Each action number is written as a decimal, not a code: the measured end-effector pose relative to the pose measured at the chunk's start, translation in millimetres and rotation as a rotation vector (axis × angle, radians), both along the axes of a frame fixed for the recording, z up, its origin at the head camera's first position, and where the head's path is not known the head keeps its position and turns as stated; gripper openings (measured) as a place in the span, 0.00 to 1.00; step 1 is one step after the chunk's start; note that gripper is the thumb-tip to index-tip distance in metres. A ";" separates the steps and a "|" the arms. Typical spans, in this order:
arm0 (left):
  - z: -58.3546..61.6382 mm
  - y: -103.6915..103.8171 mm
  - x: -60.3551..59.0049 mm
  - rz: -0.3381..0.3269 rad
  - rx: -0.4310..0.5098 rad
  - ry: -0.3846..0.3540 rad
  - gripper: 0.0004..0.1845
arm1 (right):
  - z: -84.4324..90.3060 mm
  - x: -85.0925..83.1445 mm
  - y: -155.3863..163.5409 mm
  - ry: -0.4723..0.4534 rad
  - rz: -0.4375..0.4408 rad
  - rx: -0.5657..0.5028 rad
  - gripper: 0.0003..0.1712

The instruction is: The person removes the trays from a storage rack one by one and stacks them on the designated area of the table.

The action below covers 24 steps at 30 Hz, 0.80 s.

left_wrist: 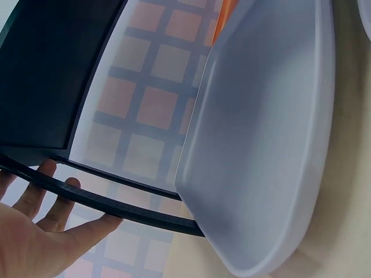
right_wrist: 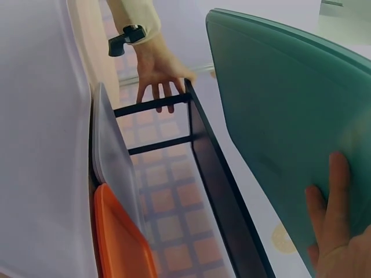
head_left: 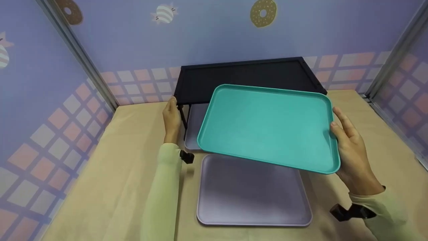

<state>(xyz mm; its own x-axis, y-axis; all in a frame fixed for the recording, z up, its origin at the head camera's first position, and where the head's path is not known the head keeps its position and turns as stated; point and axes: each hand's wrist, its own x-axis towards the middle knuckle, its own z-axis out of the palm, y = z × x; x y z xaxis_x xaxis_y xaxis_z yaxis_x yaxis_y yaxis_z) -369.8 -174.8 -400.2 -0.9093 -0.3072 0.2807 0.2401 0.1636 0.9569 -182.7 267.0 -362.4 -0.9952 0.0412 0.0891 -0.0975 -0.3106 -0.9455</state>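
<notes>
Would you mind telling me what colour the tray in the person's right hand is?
The tray held by the right hand is teal green, clearest in the head view.

Soft, even light from above fills the head view, leaving only a faint shadow under the teal tray (head_left: 267,127) on the grey tray (head_left: 254,194), while edges bow with wide-angle distortion and both wrist views look dimmer, hazy and soft up close.

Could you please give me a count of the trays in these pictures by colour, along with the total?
Teal tray, held in the right hand: 1
Lavender-grey trays, one on the table and one under the black rack: 2
Orange tray under the rack: 1
Total: 4 trays
</notes>
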 end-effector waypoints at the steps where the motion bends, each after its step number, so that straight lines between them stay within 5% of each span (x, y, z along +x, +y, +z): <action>1: 0.0 -0.1 0.3 0.001 0.001 0.000 0.29 | 0.0 0.4 0.0 0.001 0.002 0.003 0.37; 24: -0.4 0.4 0.9 -0.014 0.020 -0.014 0.30 | -14.9 8.6 -1.8 -0.011 0.048 0.092 0.36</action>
